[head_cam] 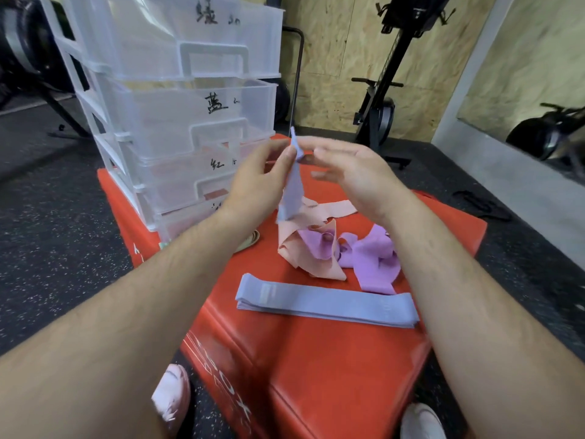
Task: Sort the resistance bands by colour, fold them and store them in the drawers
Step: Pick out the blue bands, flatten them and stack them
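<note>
Fingers (323, 143) of right hand (354, 172) blurred; left hand (253, 185) pinches blue band (293, 188).

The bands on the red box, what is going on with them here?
A person is sorting them. The left hand pinches one blue-grey band, and the right hand is at its top end; blur hides its grip. Other blue-grey bands lie stacked flat on the red box, peach bands and purple bands lie tangled behind them, and the drawer unit stands at the far left.
</note>
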`<control>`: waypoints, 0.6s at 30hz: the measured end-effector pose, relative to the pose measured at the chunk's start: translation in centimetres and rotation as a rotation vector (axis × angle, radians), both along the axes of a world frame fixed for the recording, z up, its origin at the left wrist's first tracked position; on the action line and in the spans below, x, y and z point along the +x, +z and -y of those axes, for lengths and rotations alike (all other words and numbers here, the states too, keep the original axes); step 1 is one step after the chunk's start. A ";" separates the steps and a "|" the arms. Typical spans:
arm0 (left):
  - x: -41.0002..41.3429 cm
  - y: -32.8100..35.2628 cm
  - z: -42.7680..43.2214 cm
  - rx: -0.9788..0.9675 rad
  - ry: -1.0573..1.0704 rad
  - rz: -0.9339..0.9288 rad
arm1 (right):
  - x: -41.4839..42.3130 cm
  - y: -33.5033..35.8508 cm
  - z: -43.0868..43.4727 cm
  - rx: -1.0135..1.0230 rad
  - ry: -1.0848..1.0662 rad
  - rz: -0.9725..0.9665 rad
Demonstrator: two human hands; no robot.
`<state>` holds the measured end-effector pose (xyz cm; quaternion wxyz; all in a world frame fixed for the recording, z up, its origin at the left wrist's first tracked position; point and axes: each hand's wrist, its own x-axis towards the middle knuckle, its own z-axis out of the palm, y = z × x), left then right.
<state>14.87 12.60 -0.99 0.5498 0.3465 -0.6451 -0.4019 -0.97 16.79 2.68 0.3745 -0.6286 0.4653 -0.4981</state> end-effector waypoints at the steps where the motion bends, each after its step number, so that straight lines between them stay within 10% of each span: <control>1: 0.0 0.1 -0.4 0.024 -0.022 -0.006 | 0.1 -0.1 -0.6 0.008 0.026 -0.019; 18: 2.2 -0.2 -4.3 -0.103 -0.048 0.279 | 1.8 -4.7 -3.0 0.092 -0.034 -0.245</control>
